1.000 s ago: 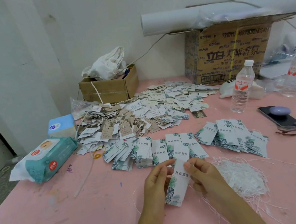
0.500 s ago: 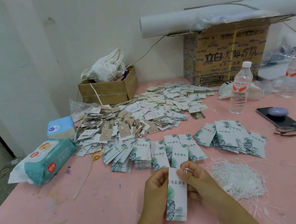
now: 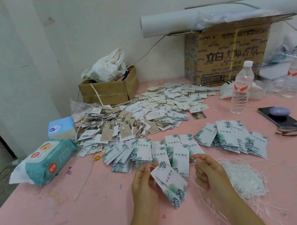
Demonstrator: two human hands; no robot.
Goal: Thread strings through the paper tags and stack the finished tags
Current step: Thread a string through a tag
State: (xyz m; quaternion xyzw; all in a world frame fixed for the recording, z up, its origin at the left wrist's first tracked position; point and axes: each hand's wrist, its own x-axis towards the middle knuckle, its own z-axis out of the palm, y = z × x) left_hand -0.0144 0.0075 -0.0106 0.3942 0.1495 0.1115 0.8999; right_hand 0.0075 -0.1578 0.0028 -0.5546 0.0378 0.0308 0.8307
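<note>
While left hand (image 3: 144,184) pinches tag (image 3: 171,184) edge, right hand (image 3: 210,173) pinches string (image 3: 199,193).

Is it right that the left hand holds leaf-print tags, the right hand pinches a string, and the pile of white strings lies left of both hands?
Not quite: the head view shows the pile of white strings lying right of both hands. The left hand does hold leaf-print tags, and the right hand pinches a string.
</note>
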